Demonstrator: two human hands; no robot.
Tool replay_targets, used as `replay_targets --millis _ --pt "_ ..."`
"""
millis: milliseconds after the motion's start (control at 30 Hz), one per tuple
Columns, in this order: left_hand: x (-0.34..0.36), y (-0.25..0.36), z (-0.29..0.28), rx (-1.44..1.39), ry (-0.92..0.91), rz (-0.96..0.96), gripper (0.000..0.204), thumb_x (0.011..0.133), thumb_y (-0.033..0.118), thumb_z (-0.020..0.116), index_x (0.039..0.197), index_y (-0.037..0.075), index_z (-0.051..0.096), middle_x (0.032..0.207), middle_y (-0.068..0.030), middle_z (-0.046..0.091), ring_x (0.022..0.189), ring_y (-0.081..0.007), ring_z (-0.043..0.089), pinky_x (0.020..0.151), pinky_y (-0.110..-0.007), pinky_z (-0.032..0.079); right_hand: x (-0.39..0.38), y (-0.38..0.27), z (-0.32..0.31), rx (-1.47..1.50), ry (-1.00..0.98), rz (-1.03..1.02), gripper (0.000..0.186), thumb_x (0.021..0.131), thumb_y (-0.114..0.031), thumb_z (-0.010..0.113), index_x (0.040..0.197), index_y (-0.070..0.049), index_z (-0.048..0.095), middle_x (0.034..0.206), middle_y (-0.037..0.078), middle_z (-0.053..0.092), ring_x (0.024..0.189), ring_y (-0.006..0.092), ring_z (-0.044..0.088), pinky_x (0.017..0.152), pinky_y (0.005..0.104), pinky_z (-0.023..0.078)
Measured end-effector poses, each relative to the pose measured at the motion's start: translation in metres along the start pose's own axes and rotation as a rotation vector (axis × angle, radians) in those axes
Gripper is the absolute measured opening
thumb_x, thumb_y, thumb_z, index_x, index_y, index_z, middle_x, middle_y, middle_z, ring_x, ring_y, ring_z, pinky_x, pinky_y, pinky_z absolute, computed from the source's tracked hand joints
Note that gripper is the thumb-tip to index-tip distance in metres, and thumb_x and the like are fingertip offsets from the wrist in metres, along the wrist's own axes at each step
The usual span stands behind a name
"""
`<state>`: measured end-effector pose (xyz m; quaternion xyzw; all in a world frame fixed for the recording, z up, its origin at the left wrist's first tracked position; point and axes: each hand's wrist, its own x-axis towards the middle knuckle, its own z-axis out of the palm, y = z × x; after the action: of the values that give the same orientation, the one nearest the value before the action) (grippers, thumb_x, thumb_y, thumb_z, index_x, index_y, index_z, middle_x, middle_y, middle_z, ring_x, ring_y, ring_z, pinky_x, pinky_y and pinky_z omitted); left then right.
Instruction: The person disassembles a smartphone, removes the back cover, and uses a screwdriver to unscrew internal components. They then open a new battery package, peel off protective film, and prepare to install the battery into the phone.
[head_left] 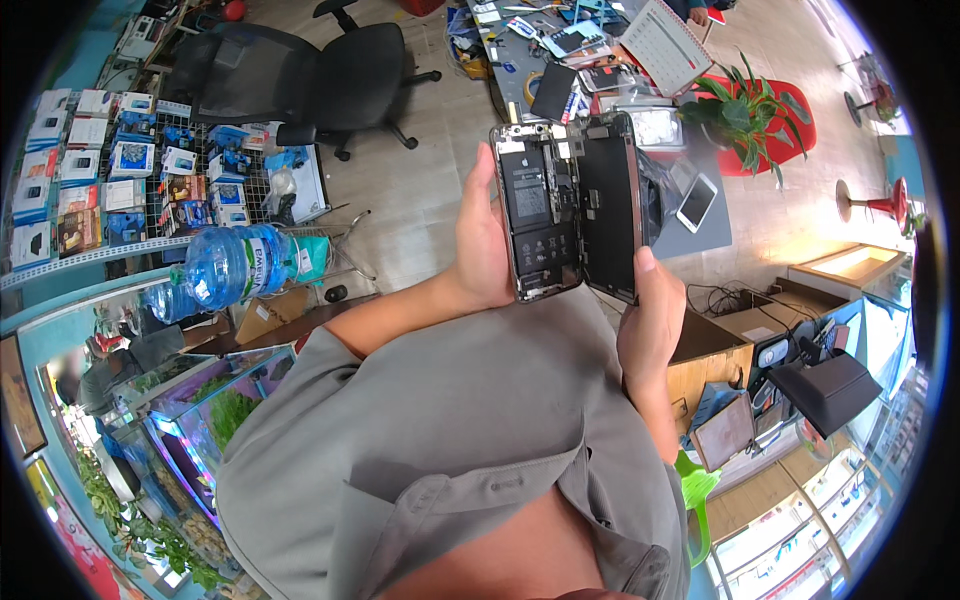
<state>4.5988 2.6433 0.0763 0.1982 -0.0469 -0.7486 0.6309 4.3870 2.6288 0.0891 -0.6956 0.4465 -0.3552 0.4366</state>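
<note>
An opened smartphone is held up in front of me like a book. Its body (530, 205), with dark batteries and circuit boards bare, is on the left. The black screen panel (610, 210), inner side toward me, is on the right, tilted against the body along the middle. My left hand (486, 240) is closed around the body's left edge, thumb up along the side. At the screen's lower right edge, my right hand (652, 310) grips with the thumb on the rim; its other fingers are mostly hidden.
Beyond the phone stands a grey worktable (710, 235) with a white smartphone (697, 203), scattered phone parts, a desk calendar (665, 45) and a potted plant (745, 115). A black office chair (365, 70) is at far left. Large water bottles (225, 268) lie left, near boxed goods.
</note>
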Motion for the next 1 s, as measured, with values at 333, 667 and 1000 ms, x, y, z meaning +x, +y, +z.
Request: replay_targets --millis 333,667,1000 --pt "0.006 0.000 -0.009 0.015 0.003 -0.033 0.104 0.106 0.090 0.029 0.158 0.005 0.059 0.146 -0.0207 0.072 0.128 -0.0362 0.074 0.109 -0.055 0.061 0.001 -0.009 0.013 0.216 0.228 0.112 0.040 0.122 -0.027 0.052 0.144 0.003 0.066 0.107 0.001 0.068 0.084 0.0073 0.051 0.076 0.0257 0.043" --pt "-0.004 -0.012 0.010 0.157 0.133 0.068 0.092 0.113 0.080 0.029 0.161 0.006 0.055 0.145 -0.0185 0.072 0.126 -0.0305 0.076 0.105 -0.049 0.064 -0.022 -0.043 -0.051 0.031 0.031 -0.246 0.039 0.109 -0.017 0.060 0.134 0.010 0.072 0.118 0.020 0.077 0.097 0.0270 0.074 0.085 0.0356 0.060" --pt "-0.017 -0.029 0.011 0.119 -0.091 0.050 0.082 0.118 0.071 0.030 0.156 0.003 0.059 0.144 -0.0182 0.073 0.127 -0.0304 0.076 0.109 -0.048 0.063 -0.024 -0.136 0.004 1.276 -0.481 -0.843 0.039 0.114 -0.008 0.063 0.142 0.019 0.066 0.132 0.032 0.077 0.119 0.0459 0.079 0.098 0.0531 0.069"
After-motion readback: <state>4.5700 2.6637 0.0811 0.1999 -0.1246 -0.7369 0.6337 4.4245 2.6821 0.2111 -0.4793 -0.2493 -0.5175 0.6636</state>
